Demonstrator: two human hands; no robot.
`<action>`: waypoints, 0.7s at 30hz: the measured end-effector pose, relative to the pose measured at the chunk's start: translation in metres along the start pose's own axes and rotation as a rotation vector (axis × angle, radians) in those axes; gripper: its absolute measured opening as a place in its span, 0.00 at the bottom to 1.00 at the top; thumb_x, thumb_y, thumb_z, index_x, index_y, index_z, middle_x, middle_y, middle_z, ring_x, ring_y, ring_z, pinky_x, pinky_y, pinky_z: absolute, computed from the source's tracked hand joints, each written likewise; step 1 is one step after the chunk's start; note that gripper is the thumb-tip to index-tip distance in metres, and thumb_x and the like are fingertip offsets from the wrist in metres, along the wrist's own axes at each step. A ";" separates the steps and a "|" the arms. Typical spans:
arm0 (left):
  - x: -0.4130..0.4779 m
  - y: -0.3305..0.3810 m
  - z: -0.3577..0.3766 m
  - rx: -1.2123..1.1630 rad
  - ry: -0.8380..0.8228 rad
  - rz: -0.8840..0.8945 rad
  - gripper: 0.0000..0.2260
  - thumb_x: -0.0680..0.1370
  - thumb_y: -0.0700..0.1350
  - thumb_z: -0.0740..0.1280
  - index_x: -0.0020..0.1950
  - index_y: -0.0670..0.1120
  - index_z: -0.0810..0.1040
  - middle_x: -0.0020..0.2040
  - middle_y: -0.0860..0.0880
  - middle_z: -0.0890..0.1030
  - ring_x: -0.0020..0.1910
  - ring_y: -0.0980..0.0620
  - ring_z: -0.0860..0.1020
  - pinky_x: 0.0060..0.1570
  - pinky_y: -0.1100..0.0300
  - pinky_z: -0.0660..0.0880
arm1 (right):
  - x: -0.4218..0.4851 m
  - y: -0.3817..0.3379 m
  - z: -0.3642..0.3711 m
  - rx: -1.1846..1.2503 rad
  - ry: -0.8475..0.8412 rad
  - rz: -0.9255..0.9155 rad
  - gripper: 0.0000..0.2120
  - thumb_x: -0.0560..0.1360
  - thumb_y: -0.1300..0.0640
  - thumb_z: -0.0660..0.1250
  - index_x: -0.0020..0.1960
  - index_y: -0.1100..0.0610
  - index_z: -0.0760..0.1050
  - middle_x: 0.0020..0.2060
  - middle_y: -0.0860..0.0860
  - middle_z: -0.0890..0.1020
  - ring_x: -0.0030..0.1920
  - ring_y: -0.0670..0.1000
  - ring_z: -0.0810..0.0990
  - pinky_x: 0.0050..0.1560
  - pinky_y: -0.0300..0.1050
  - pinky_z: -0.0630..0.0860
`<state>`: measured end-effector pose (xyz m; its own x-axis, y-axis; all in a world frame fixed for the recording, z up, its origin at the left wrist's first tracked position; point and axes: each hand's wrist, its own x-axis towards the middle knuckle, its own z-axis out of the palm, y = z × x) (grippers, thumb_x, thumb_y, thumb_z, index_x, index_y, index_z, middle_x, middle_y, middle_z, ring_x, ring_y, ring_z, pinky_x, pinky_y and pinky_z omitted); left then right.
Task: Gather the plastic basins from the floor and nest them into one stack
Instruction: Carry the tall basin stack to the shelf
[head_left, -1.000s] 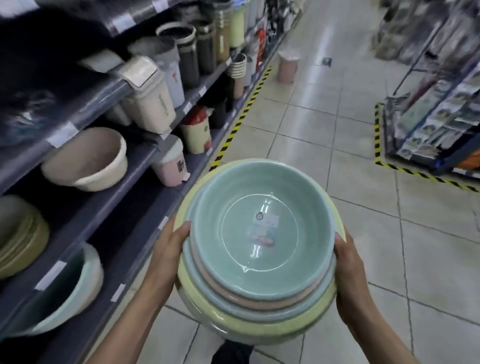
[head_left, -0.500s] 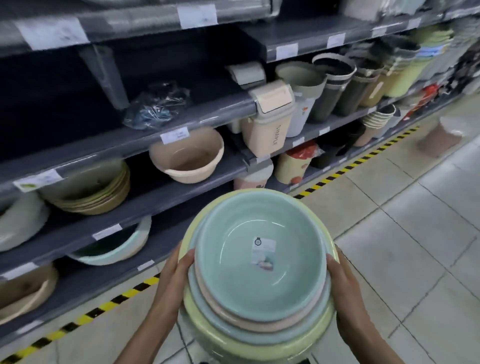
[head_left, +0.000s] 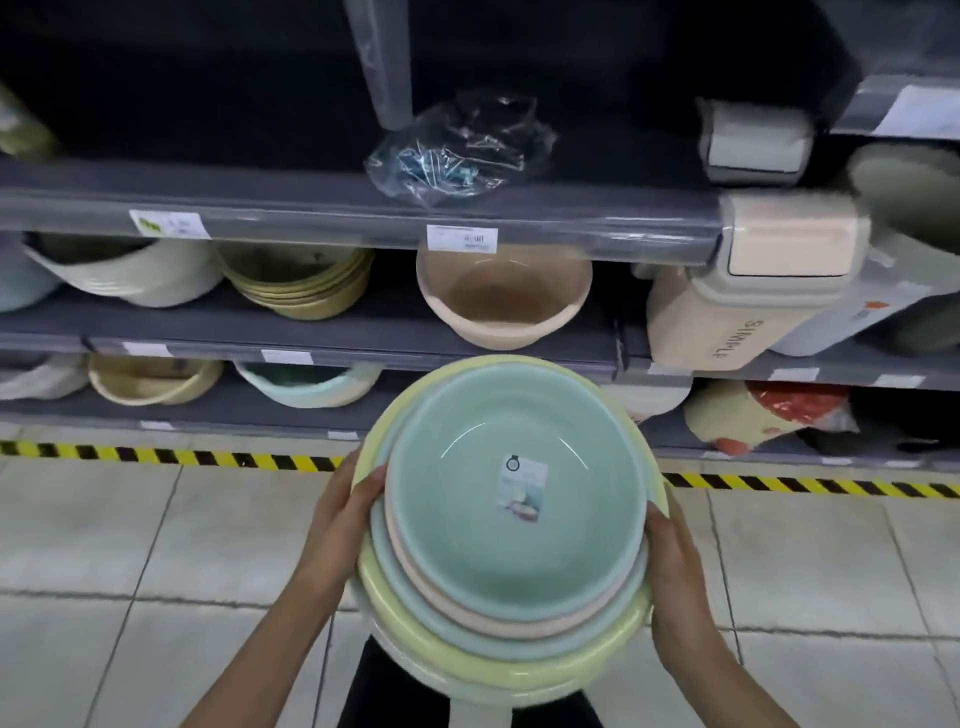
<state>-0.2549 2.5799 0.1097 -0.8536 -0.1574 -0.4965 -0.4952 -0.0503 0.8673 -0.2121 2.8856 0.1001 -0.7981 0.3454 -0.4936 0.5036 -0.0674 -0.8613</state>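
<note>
I hold a nested stack of plastic basins (head_left: 467, 545) in front of me, above the tiled floor. The top basin is mint green with a small label at its bottom; pink, blue and pale yellow-green rims show beneath it. My left hand (head_left: 345, 514) grips the stack's left rim, thumb over the edge. Gripping the right rim is my right hand (head_left: 670, 577). The stack's underside is hidden.
Grey store shelves (head_left: 363, 218) face me, holding a beige basin (head_left: 504, 301), stacks of yellow basins (head_left: 296, 283), a teal basin (head_left: 306, 387), lidded bins (head_left: 748, 291) and a plastic bag (head_left: 457, 145). Yellow-black tape (head_left: 171, 456) marks the floor along the shelf base.
My view has swung left from the aisle until it faces the shelves squarely. The stack stays in both hands, held the same way.
</note>
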 end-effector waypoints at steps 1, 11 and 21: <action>0.010 -0.003 0.004 0.009 0.005 -0.002 0.14 0.80 0.48 0.64 0.64 0.61 0.78 0.60 0.52 0.83 0.59 0.48 0.81 0.61 0.40 0.75 | 0.014 0.003 0.003 -0.009 -0.008 0.001 0.23 0.74 0.36 0.62 0.67 0.40 0.75 0.63 0.48 0.81 0.64 0.54 0.79 0.64 0.64 0.75; 0.151 -0.099 0.011 0.014 0.021 -0.066 0.16 0.73 0.58 0.66 0.61 0.62 0.79 0.62 0.49 0.80 0.60 0.48 0.80 0.62 0.40 0.74 | 0.155 0.090 0.065 -0.026 0.002 0.033 0.16 0.80 0.52 0.60 0.65 0.44 0.77 0.59 0.50 0.84 0.61 0.57 0.81 0.61 0.60 0.77; 0.297 -0.241 0.026 0.073 0.046 -0.088 0.18 0.72 0.60 0.66 0.62 0.67 0.77 0.63 0.52 0.80 0.63 0.49 0.78 0.64 0.42 0.73 | 0.295 0.235 0.109 0.021 0.050 0.109 0.18 0.80 0.52 0.59 0.68 0.48 0.76 0.60 0.51 0.83 0.62 0.57 0.81 0.62 0.59 0.77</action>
<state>-0.3931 2.5712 -0.2479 -0.7992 -0.2003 -0.5667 -0.5795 0.0061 0.8150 -0.3655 2.8694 -0.2613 -0.7212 0.3814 -0.5783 0.5792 -0.1261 -0.8054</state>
